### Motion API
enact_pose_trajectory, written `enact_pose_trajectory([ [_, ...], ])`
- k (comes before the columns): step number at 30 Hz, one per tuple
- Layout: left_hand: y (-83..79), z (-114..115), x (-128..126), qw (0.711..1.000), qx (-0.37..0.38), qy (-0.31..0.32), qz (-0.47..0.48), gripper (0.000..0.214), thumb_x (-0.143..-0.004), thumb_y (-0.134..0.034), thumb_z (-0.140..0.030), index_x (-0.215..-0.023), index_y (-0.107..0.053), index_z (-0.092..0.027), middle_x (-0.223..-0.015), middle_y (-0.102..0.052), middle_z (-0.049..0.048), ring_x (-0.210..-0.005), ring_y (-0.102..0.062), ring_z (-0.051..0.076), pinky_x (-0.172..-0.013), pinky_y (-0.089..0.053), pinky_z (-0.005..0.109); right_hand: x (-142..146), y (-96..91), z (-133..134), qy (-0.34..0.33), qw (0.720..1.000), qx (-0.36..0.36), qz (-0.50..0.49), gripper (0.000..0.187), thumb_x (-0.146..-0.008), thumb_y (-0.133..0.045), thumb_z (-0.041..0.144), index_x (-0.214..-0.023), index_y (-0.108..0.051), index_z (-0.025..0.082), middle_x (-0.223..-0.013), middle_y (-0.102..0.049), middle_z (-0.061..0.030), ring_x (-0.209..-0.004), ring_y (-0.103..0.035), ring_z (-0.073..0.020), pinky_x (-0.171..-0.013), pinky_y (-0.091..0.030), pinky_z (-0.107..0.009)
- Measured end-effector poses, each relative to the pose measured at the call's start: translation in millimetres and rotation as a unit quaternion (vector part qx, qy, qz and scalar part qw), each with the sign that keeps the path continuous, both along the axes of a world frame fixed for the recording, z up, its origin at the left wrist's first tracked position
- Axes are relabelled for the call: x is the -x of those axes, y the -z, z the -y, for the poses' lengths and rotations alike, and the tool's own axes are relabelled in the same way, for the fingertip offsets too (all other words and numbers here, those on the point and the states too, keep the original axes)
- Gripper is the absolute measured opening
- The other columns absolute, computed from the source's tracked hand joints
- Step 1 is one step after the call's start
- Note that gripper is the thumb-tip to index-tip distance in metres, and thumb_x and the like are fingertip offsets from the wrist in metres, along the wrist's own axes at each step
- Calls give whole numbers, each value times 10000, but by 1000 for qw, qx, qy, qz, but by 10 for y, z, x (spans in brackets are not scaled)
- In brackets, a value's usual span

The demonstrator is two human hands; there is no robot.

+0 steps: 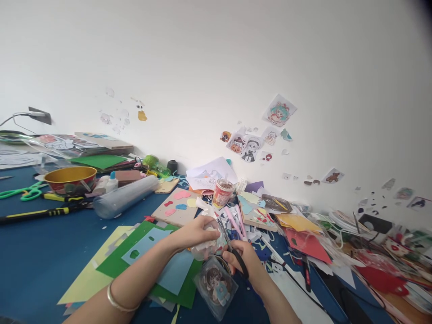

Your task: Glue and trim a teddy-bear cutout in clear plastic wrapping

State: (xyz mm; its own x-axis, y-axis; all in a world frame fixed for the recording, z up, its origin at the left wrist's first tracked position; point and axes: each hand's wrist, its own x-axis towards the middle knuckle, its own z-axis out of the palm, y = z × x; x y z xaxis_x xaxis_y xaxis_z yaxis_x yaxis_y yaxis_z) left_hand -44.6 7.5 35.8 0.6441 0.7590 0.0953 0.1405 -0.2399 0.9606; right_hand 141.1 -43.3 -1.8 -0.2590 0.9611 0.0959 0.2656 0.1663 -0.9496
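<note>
Low in the frame's centre, above the blue table, our left hand pinches a thin white paper piece, light and floppy, best held near the cut. Our right hand is closed through black-handled scissors, which look stiff and sharp.

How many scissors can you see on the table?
2: black-handled scissors in the right hand, cutting a paper piece held by the left hand; green scissors at the far left. The clutter may hide more.
</note>
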Motion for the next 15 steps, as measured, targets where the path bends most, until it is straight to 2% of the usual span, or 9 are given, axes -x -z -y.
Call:
enact_pose_trajectory([
  [4,20,10,-24,1000,22,14,-2,210,-726,-564,-367,-766,-538,-163,-622,-595,6,-486,-532,134,-445,-396,212,6,26,-7,-6,1000,6,-5,406,-677,-625,527,-736,-550,132,-422,-465,53,-398,-418,-93,-428,-293,-207],
  [10,30,-23,-27,1000,5,-15,-11,229,-715,-572,-395,-757,-537,-172,-615,-578,-15,-525,-539,142,-484,-403,216,66,-13,17,47,999,18,-7,354,-626,-678,459,-687,-557,131,-403,-438,68,-373,-370,-76,-410,-272,-205],
  [15,10,-28,-5,999,-27,-34,-21,233,-709,-584,-389,-712,-552,-158,-629,-549,-18,-575,-522,146,-486,-380,204,102,-91,55,54,998,14,9,347,-636,-662,470,-659,-557,140,-369,-426,67,-359,-375,-83,-407,-268,-211],
])
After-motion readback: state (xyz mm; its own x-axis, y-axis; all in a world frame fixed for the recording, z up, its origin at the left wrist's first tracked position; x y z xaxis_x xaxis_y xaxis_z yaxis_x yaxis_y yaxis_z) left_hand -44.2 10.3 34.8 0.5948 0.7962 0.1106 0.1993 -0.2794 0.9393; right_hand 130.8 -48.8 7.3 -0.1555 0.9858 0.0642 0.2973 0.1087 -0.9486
